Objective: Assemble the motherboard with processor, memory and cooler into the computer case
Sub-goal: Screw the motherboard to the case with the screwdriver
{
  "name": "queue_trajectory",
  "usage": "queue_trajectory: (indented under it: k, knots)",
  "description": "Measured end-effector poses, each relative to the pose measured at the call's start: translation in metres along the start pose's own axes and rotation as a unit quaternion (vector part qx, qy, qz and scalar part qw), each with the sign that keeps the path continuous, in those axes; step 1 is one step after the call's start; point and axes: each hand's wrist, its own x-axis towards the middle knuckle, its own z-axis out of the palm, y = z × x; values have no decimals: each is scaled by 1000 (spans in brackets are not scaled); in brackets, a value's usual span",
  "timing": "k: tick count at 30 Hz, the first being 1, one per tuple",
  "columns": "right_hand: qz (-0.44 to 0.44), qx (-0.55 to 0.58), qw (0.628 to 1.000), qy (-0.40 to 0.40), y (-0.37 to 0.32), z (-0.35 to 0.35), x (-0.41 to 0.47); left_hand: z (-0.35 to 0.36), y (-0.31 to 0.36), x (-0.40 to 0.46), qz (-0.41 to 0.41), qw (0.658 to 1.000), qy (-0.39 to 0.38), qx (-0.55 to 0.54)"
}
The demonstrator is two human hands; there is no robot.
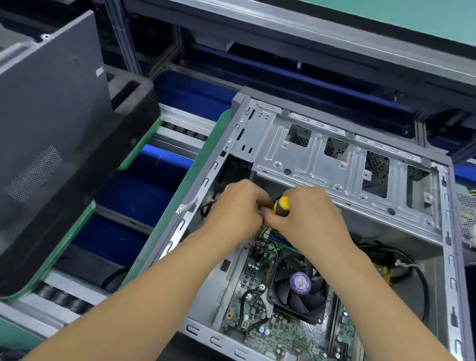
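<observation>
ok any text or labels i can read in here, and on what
Nothing reads clearly.
Purple sticker on the cooler fan: print on it, too blurred to read.
Motherboard: chip and board markings too small to read.
Side panel at left: no text visible.
Screwdriver handle, in the right hand beside the left hand: no text visible.

both bare forearms rise from the lower edge toward mid-frame, converging. the left hand (237, 208) is curled, knuckles up, its fingers meeting the right hand (305, 218), which grips a yellow-and-black plastic screwdriver handle (281, 205).
</observation>
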Motion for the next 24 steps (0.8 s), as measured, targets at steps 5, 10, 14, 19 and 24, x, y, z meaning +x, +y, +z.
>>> queue_trajectory:
  k: [5,10,14,19,24]
  knots:
    - [2,3,1000,-6,-8,-8,0,-4,-2,-1,8,996,-19,-83]
    - [20,-42,999,-9,-20,-17,-2,-1,-4,-4,-13,988,-36,-150]
    - [-68,-64,995,-26,-16,-35,-6,0,-10,0,-21,980,-53,-190]
    - [-139,-94,982,-83,-17,-54,1,5,-13,0,-26,976,-58,-210]
    - [-126,-282,951,-16,-27,-47,11,6,-11,-1,3,972,-15,-233]
